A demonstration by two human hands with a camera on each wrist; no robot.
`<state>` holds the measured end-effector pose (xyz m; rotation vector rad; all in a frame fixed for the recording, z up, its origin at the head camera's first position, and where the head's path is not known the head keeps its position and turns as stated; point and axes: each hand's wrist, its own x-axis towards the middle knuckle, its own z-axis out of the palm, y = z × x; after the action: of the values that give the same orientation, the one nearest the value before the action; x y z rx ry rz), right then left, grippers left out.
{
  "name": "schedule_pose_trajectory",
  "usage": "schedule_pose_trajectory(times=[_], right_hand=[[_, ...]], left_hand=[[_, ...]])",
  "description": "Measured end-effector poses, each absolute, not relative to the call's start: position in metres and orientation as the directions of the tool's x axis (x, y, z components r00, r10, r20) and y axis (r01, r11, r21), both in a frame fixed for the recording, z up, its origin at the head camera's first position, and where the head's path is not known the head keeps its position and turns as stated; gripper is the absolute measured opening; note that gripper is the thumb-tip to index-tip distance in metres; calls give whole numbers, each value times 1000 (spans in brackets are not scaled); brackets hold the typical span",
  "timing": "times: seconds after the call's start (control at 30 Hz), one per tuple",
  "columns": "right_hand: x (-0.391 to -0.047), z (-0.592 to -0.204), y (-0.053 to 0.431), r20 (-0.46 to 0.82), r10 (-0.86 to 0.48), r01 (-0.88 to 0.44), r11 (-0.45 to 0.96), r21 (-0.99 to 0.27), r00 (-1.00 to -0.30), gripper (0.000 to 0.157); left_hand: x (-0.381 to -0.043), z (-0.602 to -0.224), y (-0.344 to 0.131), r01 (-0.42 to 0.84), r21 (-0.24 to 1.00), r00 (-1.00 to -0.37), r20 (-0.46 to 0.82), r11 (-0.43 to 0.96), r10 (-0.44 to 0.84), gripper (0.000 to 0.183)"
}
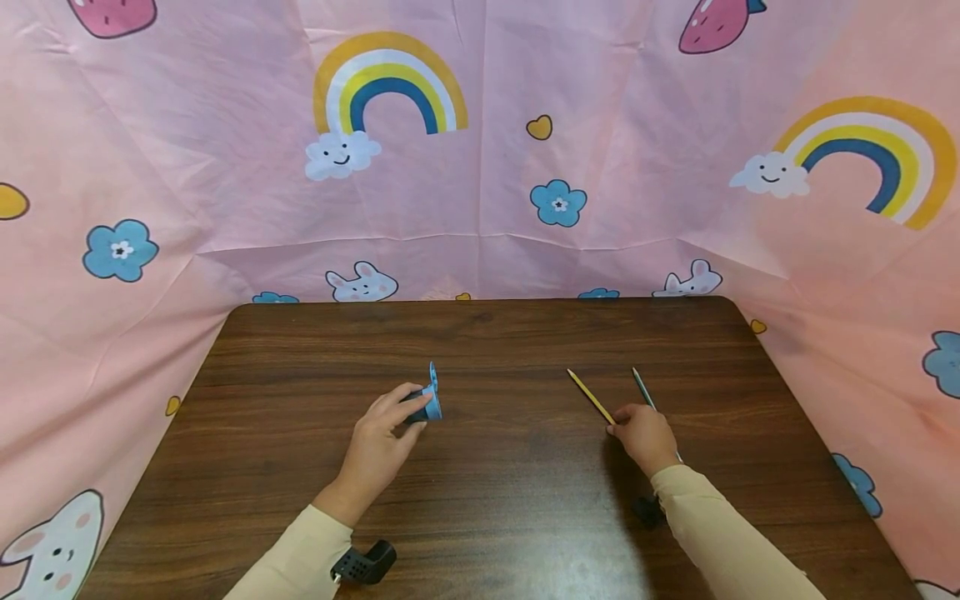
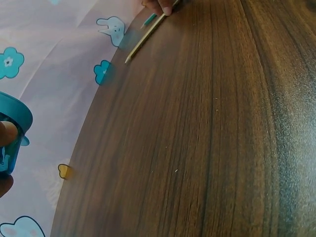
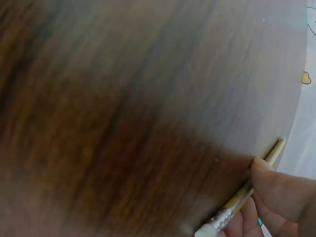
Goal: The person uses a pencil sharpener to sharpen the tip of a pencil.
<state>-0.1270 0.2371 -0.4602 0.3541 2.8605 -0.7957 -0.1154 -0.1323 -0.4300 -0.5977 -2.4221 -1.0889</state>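
Person's left hand (image 1: 380, 442) grasping blue container (image 1: 433, 407), fingers curled round it, flip lid (image 1: 432, 375) raised toward twelve o'clock. Right hand (image 1: 645, 435), at container's three o'clock, pinching yellow pencil (image 1: 591, 397), tip toward half past ten. Teal pencil (image 1: 645, 389), partly hidden by right hand, lies on brown table (image 1: 487, 508).

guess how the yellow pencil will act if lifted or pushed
The yellow pencil looks straight and slim, so it is probably stiff and light. Being so narrow, it may roll on the flat table if the right hand lets go.
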Motion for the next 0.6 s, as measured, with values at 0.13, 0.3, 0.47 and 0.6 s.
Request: schedule_pose_trajectory(times=[0.13, 0.3, 0.47, 0.6], right_hand=[[-127, -460, 237, -207, 183, 264, 829, -493, -961, 21], [-126, -460, 238, -206, 177, 258, 833, -489, -962, 23], [-125, -460, 238, -195, 157, 234, 841, -488, -968, 26], [-124, -459, 237, -172, 134, 201, 858, -473, -976, 29]], left_hand=[[-115, -430, -133, 542, 587, -816, 539, 602, 210, 48], [-115, -430, -133, 558, 576, -805, 552, 597, 219, 48], [-115, -430, -133, 557, 579, -807, 547, 595, 223, 47], [-115, -430, -133, 550, 581, -813, 538, 600, 224, 46]])
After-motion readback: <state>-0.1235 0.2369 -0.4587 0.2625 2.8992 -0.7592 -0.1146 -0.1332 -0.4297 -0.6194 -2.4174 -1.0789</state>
